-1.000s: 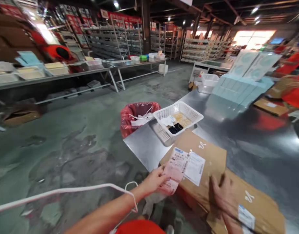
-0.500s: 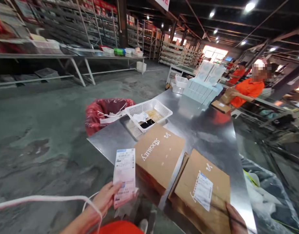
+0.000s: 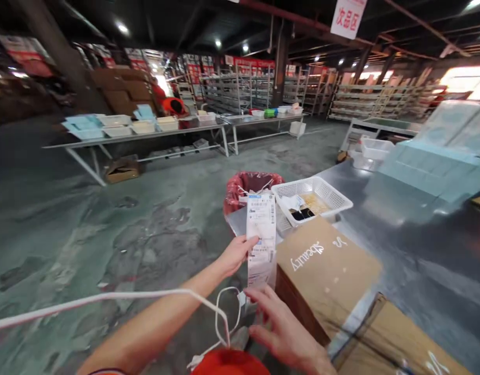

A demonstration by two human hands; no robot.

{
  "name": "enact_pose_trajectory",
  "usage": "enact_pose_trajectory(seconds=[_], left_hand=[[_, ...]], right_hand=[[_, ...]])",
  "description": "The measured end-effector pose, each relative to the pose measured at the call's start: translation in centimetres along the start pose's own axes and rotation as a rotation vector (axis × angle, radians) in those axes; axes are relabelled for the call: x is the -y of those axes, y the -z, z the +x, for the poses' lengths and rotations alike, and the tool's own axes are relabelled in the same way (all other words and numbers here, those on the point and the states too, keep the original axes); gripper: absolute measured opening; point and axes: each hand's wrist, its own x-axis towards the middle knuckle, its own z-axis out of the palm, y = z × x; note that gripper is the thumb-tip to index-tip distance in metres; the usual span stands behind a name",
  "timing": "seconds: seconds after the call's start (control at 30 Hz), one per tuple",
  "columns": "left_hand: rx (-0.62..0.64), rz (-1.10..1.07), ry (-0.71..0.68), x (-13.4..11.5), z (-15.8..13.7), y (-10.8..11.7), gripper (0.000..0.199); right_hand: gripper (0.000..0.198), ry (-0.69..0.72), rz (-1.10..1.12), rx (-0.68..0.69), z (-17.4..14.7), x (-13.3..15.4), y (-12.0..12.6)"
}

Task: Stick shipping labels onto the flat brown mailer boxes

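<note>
My left hand (image 3: 237,255) pinches a printed shipping label strip (image 3: 262,219) between thumb and fingers, holding it upright beside the table corner. Just below the strip's lower end is my right hand (image 3: 281,325), its fingers apart and slightly blurred, holding nothing I can see. Against the label's right side in view stands a stack of brown cardboard boxes (image 3: 333,260), the top one bearing white "beauty" lettering. A second brown cardboard box (image 3: 404,333) lies at the lower right, partly cut off by the frame.
A white perforated basket (image 3: 343,203) with small items sits on the metal table (image 3: 411,245). Behind the label stands a red-lined bin (image 3: 232,190). A white cord (image 3: 107,296) crosses in front of me. Light blue cartons (image 3: 431,172) stand at right; a tray-laden table (image 3: 200,126) is farther back.
The view has swung left. My right hand has left the labelled right-hand box and come over beneath the label strip. My left hand still holds the strip, now raised higher in view.
</note>
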Motion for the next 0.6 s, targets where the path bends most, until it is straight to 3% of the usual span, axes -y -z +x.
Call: enact_pose_trajectory(seconds=[0.07,0.17,0.27,0.4,0.5,0.6], left_hand=[[-0.021,-0.004,-0.046,-0.5,0.1,1.1,0.058],[-0.081,-0.003,-0.077,-1.1,-0.1,2.6,0.062],[-0.154,-0.018,-0.096,-2.1,-0.1,4.1,0.065],[-0.225,-0.052,-0.135,-3.9,-0.2,6.1,0.057],[-0.285,-0.087,-0.190,-4.7,-0.6,8.0,0.048],[-0.429,-0.091,-0.213,-4.4,-1.2,11.1,0.030]], right_hand=[[0.069,0.013,-0.007,0.187,2.4,1.0,-1.8],[0.040,0.080,-0.001,0.384,3.7,0.7,-3.6],[0.023,0.087,0.049,0.495,3.5,-0.5,-4.4],[0.031,0.066,0.128,0.587,2.1,-2.9,-3.3],[0.056,-0.079,0.200,0.378,0.6,-4.6,-1.0],[0.054,-0.231,0.184,0.104,-0.5,-5.0,0.3]])
